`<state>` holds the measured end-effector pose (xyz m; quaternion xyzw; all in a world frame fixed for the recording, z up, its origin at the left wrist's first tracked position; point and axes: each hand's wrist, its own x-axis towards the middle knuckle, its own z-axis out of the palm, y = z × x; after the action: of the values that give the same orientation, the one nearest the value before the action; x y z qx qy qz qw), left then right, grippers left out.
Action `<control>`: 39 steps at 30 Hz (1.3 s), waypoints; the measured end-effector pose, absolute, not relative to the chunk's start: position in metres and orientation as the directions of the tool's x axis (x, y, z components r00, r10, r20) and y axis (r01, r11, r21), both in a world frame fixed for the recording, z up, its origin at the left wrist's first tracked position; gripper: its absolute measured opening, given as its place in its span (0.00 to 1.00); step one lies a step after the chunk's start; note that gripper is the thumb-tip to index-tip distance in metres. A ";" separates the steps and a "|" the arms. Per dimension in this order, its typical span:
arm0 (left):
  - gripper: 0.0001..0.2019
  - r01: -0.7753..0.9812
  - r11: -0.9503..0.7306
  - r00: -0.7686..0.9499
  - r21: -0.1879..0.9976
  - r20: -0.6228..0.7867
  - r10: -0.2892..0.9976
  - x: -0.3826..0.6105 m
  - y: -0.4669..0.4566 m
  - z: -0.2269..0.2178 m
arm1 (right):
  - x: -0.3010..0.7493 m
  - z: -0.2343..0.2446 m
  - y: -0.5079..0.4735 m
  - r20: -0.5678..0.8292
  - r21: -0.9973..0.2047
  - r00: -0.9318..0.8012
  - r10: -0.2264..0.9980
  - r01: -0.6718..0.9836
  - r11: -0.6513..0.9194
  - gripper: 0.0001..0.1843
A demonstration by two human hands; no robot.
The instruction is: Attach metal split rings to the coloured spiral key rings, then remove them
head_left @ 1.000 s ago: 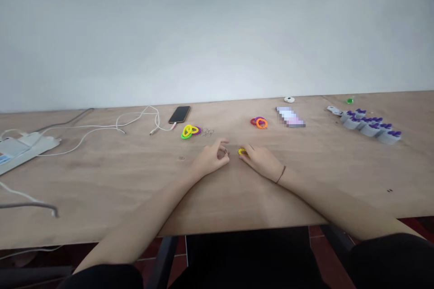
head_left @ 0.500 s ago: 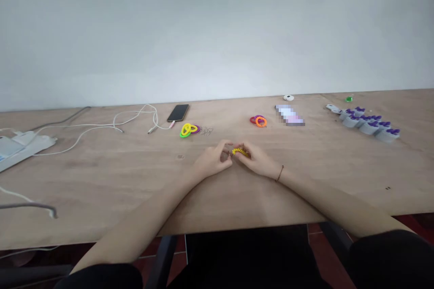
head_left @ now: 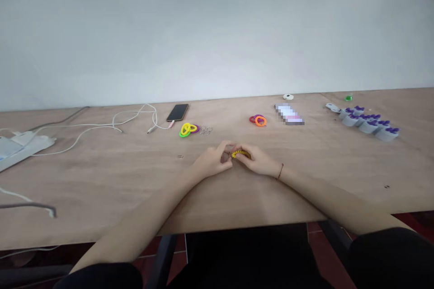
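Note:
Over the middle of the wooden table, my right hand (head_left: 260,160) is closed on a yellow spiral coil band (head_left: 241,152), part of which its fingers cover. My left hand (head_left: 214,160) meets it from the other side, thumb and fingers pinching a small metal ring (head_left: 230,155) at the band's left end. Whether the ring is hooked onto the band is too small to tell. Farther off to the left lie yellow, green and purple coil bands (head_left: 188,129) beside several metal rings (head_left: 206,130). Red, purple and orange coil bands (head_left: 260,120) lie beyond my right hand.
A black phone (head_left: 177,112) on a charging cable lies at the back left, with white cables (head_left: 135,113) and a power strip (head_left: 30,146) farther left. Another phone (head_left: 289,114) lies back right. White pieces with purple tops (head_left: 369,124) stand at the right.
The yellow coil band has turned slightly in my right hand, its left end now a little lower. My hands otherwise stay nearly in place.

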<state>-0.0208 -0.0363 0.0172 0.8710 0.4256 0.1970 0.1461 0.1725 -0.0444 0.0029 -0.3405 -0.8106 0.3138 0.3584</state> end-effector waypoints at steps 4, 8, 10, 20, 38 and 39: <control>0.23 0.667 -0.602 0.572 0.438 0.216 0.791 -0.022 -0.036 0.016 | 0.173 0.003 -0.044 0.369 -0.757 -0.499 0.784 0.327 0.565 0.09; 0.24 0.667 -0.606 0.573 0.433 0.222 0.789 -0.022 -0.035 0.014 | 0.173 0.002 -0.044 0.380 -0.738 -0.514 0.769 0.333 0.587 0.10; 0.24 0.665 -0.614 0.580 0.425 0.224 0.783 -0.023 -0.035 0.013 | 0.174 0.003 -0.044 0.384 -0.724 -0.518 0.764 0.345 0.597 0.10; 0.25 0.690 -0.600 0.572 0.404 0.204 0.795 -0.021 -0.036 0.014 | 0.175 0.007 -0.045 0.402 -0.652 -0.580 0.709 0.362 0.666 0.10; 0.11 0.611 -0.723 0.641 0.323 0.333 0.691 -0.028 -0.030 0.016 | 0.175 0.004 -0.044 0.321 -0.829 -0.530 0.785 0.243 0.504 0.08; 0.11 0.600 -0.730 0.648 0.328 0.336 0.684 -0.028 -0.029 0.017 | 0.175 0.005 -0.044 0.325 -0.839 -0.527 0.785 0.223 0.497 0.08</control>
<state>-0.0284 -0.0295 0.0168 0.9028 0.3555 0.2229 0.0941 0.1746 -0.0440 0.0049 -0.3213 -0.7843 0.3852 0.3650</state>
